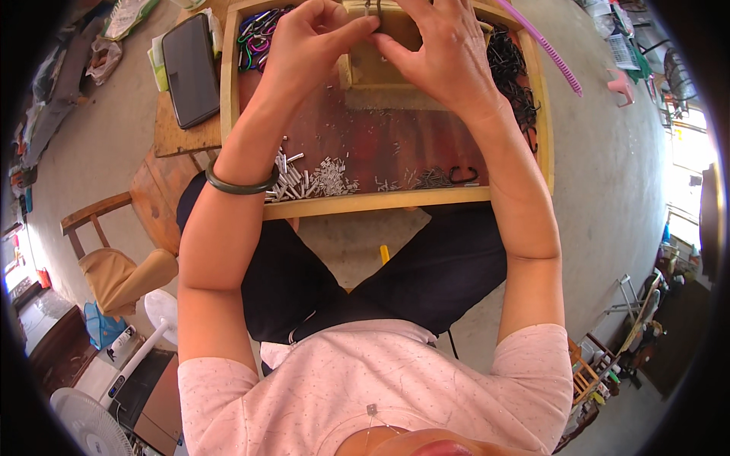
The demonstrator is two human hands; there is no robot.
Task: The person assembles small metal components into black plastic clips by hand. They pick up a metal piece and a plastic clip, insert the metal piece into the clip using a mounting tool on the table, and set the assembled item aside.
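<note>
Small dark metal piece (372, 9), top centre of frame, mostly hidden, pinched between left hand (308, 47) and right hand (443, 47) fingertips over wooden tray (380, 202).

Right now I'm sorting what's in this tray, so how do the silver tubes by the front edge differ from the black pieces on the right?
The silver tubes are short, straight and shiny metal; the black pieces are dark, curved and tangled. The silver tubes lie loose along the wooden tray's front edge below the left hand; the black pieces are heaped against the right wall beside the right hand. Both lie inside the same tray, untouched by either hand.
</note>
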